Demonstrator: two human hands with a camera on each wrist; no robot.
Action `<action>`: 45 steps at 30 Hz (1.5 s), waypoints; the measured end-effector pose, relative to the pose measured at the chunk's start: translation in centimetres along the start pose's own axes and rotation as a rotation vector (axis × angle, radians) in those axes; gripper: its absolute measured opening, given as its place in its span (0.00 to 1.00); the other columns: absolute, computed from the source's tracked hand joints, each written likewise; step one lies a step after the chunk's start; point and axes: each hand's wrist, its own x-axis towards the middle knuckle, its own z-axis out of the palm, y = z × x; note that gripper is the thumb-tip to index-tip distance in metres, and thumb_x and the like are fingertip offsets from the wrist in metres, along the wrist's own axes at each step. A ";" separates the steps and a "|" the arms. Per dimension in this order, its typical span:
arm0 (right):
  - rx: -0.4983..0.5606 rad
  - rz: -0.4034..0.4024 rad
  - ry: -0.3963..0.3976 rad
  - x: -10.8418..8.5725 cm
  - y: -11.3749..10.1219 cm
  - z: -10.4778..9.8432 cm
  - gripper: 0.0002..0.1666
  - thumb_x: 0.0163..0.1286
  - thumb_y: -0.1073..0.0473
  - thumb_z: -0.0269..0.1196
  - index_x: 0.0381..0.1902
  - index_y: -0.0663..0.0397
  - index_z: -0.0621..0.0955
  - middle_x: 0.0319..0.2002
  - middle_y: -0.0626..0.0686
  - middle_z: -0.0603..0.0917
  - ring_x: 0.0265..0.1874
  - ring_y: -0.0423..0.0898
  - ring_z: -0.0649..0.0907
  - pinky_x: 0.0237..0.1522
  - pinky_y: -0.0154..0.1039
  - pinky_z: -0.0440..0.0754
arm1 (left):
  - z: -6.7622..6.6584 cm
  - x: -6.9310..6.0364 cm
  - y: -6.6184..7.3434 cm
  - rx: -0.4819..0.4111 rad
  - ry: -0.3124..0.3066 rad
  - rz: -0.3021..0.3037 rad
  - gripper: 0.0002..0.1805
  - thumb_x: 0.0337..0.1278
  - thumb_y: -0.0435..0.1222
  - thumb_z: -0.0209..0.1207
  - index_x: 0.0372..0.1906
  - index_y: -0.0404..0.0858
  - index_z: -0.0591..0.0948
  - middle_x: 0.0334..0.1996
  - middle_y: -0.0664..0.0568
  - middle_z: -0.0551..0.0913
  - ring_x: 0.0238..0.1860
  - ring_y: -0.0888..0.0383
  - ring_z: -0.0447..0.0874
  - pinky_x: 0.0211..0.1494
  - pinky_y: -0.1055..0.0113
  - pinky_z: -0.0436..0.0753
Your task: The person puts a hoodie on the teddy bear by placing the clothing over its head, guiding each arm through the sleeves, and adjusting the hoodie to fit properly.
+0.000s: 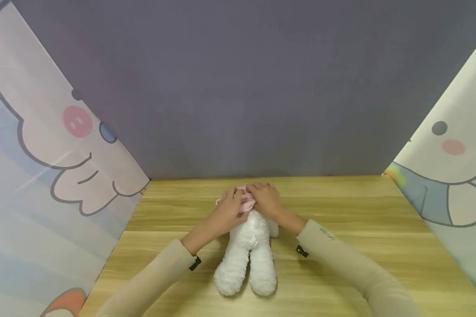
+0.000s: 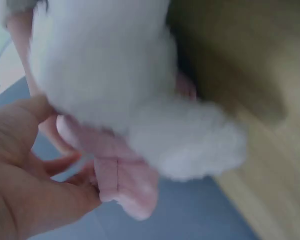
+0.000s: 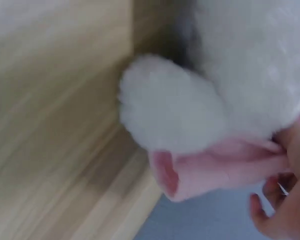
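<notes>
Watching remotely, I see L hand [image 1: 226,212] pinching pink garment [image 1: 247,202], R hand [image 1: 267,200] gripping its other side, white plush [image 1: 239,257] w/ garment at top end, lying on wood tbl [image 1: 333,268]

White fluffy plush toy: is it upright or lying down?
Lying down: the plush toy has both legs stretched along the yellowish wooden table.

Two hands: one left hand [image 1: 229,208], one right hand [image 1: 267,200]; two sleeves [image 1: 152,277], two black cuff pieces [image 1: 195,263]. One white plush toy [image 1: 246,235] with two legs [image 1: 231,273], one pink garment [image 1: 247,204]. One wooden table [image 1: 325,198], one grey panel [image 1: 254,88], two printed side panels [image 1: 35,185].
</notes>
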 end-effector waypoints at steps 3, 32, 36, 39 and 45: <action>0.115 0.009 -0.061 0.1 0.5 -0.7 0.24 0.55 0.62 0.77 0.49 0.56 0.81 0.48 0.56 0.83 0.49 0.57 0.80 0.53 0.56 0.79 | 0.2 1.0 -0.9 0.081 -0.023 -0.069 0.34 0.57 0.37 0.71 0.65 0.27 0.71 0.58 0.36 0.75 0.55 0.41 0.74 0.56 0.51 0.78; 0.164 -0.037 0.114 -0.8 1.9 1.7 0.19 0.47 0.73 0.76 0.28 0.53 0.77 0.29 0.50 0.80 0.30 0.49 0.79 0.36 0.46 0.79 | 3.3 3.5 -3.9 -0.045 -0.005 -0.146 0.31 0.48 0.29 0.75 0.58 0.30 0.75 0.54 0.40 0.76 0.54 0.41 0.76 0.56 0.51 0.80; 0.208 0.057 -0.018 -0.5 2.4 1.1 0.32 0.51 0.64 0.79 0.54 0.61 0.79 0.50 0.60 0.81 0.51 0.59 0.77 0.54 0.56 0.76 | 3.1 4.0 -4.1 -0.024 -0.023 -0.146 0.24 0.49 0.33 0.75 0.50 0.32 0.77 0.48 0.42 0.80 0.50 0.43 0.76 0.54 0.49 0.80; 0.222 0.124 -0.144 -0.1 2.9 0.9 0.42 0.55 0.53 0.79 0.64 0.60 0.75 0.61 0.61 0.78 0.61 0.61 0.73 0.61 0.61 0.70 | 3.4 4.0 -4.1 0.045 -0.034 -0.137 0.23 0.50 0.35 0.75 0.48 0.36 0.77 0.46 0.46 0.81 0.49 0.45 0.76 0.51 0.46 0.80; 0.173 0.074 -0.168 0.2 2.7 0.9 0.34 0.55 0.45 0.78 0.54 0.55 0.81 0.56 0.55 0.82 0.58 0.57 0.73 0.60 0.56 0.71 | 4.4 3.3 -4.2 0.182 0.053 -0.122 0.15 0.52 0.39 0.74 0.37 0.44 0.77 0.39 0.55 0.83 0.42 0.53 0.75 0.46 0.53 0.77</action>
